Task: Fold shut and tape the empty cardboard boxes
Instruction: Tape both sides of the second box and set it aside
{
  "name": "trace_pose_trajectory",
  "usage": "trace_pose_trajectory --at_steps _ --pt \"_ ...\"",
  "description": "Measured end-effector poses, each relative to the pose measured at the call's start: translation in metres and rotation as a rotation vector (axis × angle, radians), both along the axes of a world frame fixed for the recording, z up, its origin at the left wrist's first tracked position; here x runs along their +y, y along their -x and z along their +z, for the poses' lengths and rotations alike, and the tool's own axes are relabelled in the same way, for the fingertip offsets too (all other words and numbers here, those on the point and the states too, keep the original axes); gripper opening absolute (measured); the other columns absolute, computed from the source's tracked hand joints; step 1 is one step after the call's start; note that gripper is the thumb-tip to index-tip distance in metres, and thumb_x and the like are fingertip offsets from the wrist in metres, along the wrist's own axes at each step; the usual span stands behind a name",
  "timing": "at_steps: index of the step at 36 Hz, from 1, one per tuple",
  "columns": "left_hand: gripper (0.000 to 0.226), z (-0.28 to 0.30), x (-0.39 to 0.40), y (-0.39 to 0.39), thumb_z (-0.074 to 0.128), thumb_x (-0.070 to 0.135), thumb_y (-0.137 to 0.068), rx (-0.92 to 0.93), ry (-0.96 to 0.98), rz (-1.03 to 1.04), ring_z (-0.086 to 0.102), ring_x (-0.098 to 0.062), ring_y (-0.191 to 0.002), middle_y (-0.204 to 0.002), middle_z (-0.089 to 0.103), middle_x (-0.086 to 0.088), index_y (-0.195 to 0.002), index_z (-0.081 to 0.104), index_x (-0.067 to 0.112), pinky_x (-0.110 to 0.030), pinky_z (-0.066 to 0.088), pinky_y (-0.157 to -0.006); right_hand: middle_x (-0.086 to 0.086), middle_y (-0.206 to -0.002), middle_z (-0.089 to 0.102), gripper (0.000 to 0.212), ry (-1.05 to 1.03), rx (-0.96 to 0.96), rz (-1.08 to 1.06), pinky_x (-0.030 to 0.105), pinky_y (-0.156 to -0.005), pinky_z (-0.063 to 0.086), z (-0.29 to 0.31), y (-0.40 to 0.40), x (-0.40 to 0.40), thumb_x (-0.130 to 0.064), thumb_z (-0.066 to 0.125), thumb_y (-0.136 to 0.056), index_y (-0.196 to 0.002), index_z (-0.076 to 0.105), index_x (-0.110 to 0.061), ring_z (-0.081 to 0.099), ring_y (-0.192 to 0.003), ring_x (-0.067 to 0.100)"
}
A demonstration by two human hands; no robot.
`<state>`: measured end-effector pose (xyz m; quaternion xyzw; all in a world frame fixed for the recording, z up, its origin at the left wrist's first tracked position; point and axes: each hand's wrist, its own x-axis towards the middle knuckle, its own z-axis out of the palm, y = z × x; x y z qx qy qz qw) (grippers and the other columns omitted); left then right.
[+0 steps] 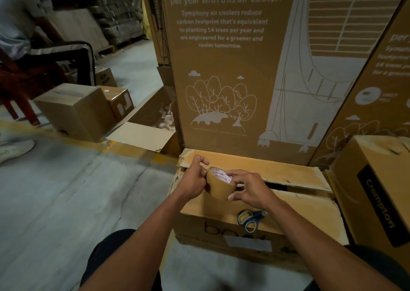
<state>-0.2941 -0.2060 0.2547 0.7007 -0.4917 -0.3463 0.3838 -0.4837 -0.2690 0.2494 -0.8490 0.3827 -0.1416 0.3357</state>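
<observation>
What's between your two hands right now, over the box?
The brown tape roll, gripped by the left hand and right hand over the box, as the head view shows.

Single head-worn view, forward and down, close over cardboard box (255, 204).

A tall brown cardboard air-cooler carton (244, 68), printed in white with trees and text, stands upright at the back of the view. Left of it spreads a grey concrete floor (66, 202), cracked in places and crossed by a worn yellow painted line (124, 148). Further left of the carton a person in a white shirt (15, 17) sits on a dark red chair (20, 84). Behind the carton's left edge, dim stacked sacks or bundles (119, 8) rise on a pallet. The light is low and warm.
</observation>
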Motion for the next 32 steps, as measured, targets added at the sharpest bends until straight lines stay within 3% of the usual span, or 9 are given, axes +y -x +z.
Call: trace_pose_trajectory --at_steps 4,7,15,19,22,25,28,30,32 --pt "0.026 0.0 -0.001 -0.001 0.035 0.002 -0.101 -0.068 0.018 0.05 0.054 -0.011 -0.088 -0.093 0.054 0.0 -0.117 0.049 0.017 -0.019 0.044 -0.063 -0.007 -0.13 0.06 0.03 -0.036 -0.011 -0.025 0.007 -0.09 0.036 0.003 -0.001 -0.003 -0.015 0.087 -0.067 -0.095 0.077 -0.014 0.051 -0.116 0.004" --pt "0.027 -0.003 -0.001 0.0 0.035 0.004 -0.101 -0.074 0.039 0.085 0.059 -0.016 -0.099 -0.102 0.061 -0.001 -0.108 0.06 0.013 -0.023 0.052 -0.073 -0.007 -0.128 0.061 0.032 -0.061 0.016 -0.011 0.014 -0.092 0.04 0.005 0.001 -0.004 -0.017 0.087 -0.068 -0.098 0.076 -0.017 0.053 -0.111 0.004" --pt "0.02 -0.005 -0.002 0.001 0.045 0.019 -0.102 0.132 0.033 0.076 0.056 -0.016 -0.09 -0.098 0.063 -0.006 -0.094 0.062 0.014 -0.035 0.05 -0.08 -0.005 -0.114 0.067 0.027 -0.047 0.069 -0.02 0.032 -0.092 0.05 0.011 0.005 -0.009 -0.022 0.084 -0.073 -0.098 0.075 -0.017 0.06 -0.1 0.012" --pt "0.012 -0.01 -0.005 0.0 0.057 0.009 -0.095 0.17 0.029 0.105 0.061 -0.018 -0.086 -0.093 0.066 -0.007 -0.087 0.06 0.016 -0.026 0.049 -0.069 -0.003 -0.11 0.067 0.026 -0.043 0.096 -0.027 0.038 -0.089 0.052 0.012 0.004 -0.01 -0.026 0.084 -0.071 -0.093 0.073 -0.018 0.061 -0.098 0.014" --pt "0.015 -0.01 -0.007 0.002 0.055 0.007 -0.096 0.143 0.034 0.14 0.06 -0.016 -0.079 -0.086 0.065 -0.006 -0.084 0.059 0.016 -0.024 0.047 -0.064 -0.003 -0.12 0.064 0.028 -0.025 0.122 -0.001 0.036 -0.095 0.048 0.014 0.003 -0.009 -0.029 0.083 -0.071 -0.091 0.069 -0.014 0.057 -0.11 0.016" --pt "0.014 -0.008 -0.012 0.0 0.05 0.01 -0.099 0.167 0.023 0.195 0.055 -0.014 -0.076 -0.084 0.059 -0.004 -0.088 0.057 0.012 -0.025 0.048 -0.065 -0.003 -0.138 0.049 0.052 0.0 0.148 0.004 0.033 -0.102 0.041 0.017 -0.005 -0.002 -0.043 0.082 -0.07 -0.108 0.058 -0.017 0.046 -0.122 0.015" --pt "0.018 -0.009 -0.018 -0.006 0.043 0.016 -0.102 0.192 -0.008 0.248 0.052 -0.017 -0.078 -0.086 0.055 -0.007 -0.087 0.053 0.014 -0.032 0.048 -0.069 -0.009 -0.13 0.043 0.089 0.093 0.177 0.003 0.032 -0.102 0.038 0.02 -0.014 0.01 -0.057 0.082 -0.063 -0.133 0.039 -0.023 0.042 -0.114 0.011" --pt "0.02 -0.006 -0.024 -0.007 0.042 0.017 -0.102 0.235 -0.018 0.227 0.051 -0.021 -0.079 -0.085 0.053 -0.008 -0.085 0.051 0.015 -0.035 0.048 -0.07 -0.011 -0.116 0.041 0.082 0.215 0.186 -0.027 0.031 -0.1 0.033 0.023 -0.017 0.014 -0.054 0.08 -0.068 -0.13 0.036 -0.023 0.038 -0.105 0.008" --pt "0.019 -0.001 -0.03 -0.006 0.043 0.015 -0.102 0.274 -0.006 0.201 0.054 -0.023 -0.081 -0.086 0.053 -0.01 -0.085 0.052 0.013 -0.038 0.052 -0.073 -0.008 -0.115 0.048 0.068 0.304 0.193 -0.033 0.033 -0.097 0.032 0.029 -0.02 0.008 -0.045 0.076 -0.074 -0.125 0.037 -0.024 0.045 -0.106 0.011"
